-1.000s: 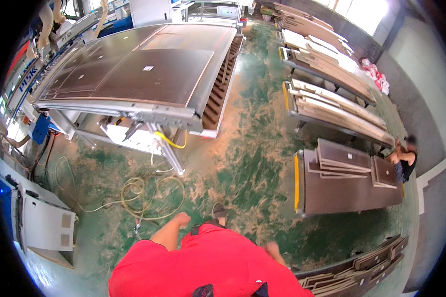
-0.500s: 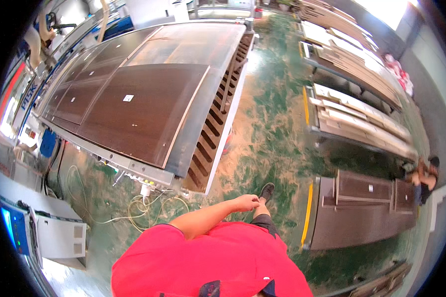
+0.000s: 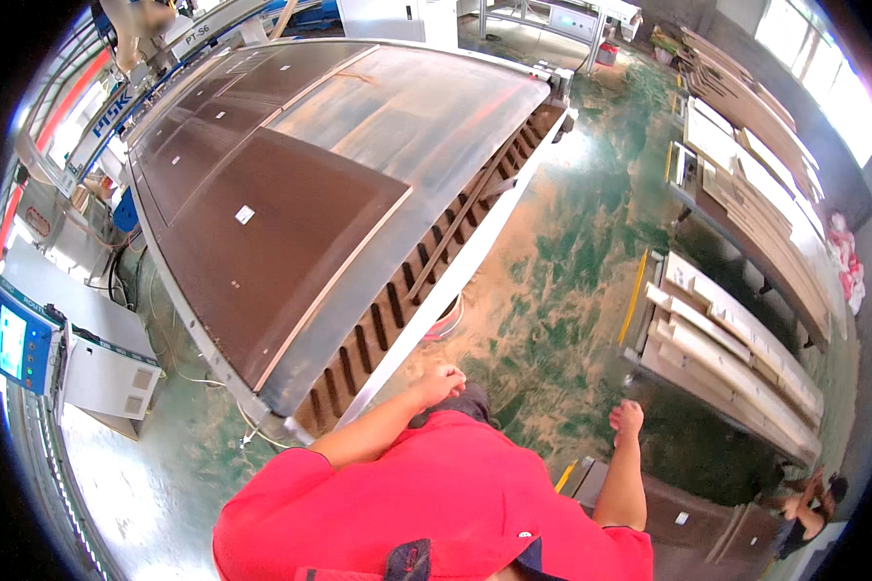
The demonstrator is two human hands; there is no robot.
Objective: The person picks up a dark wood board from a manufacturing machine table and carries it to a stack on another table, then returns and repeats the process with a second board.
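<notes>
While the left hand hangs near the right edge of the large metal worktop, its fingers are curled, though whether they meet cannot be told. The right hand hangs over the green floor, fingers loosely bent and slightly apart, nearest the stacked pale boards and brown panels on the right. On the worktop's near left part lies a dark brown panel with a white label. At near right, another person is beside the brown panels.
</notes>
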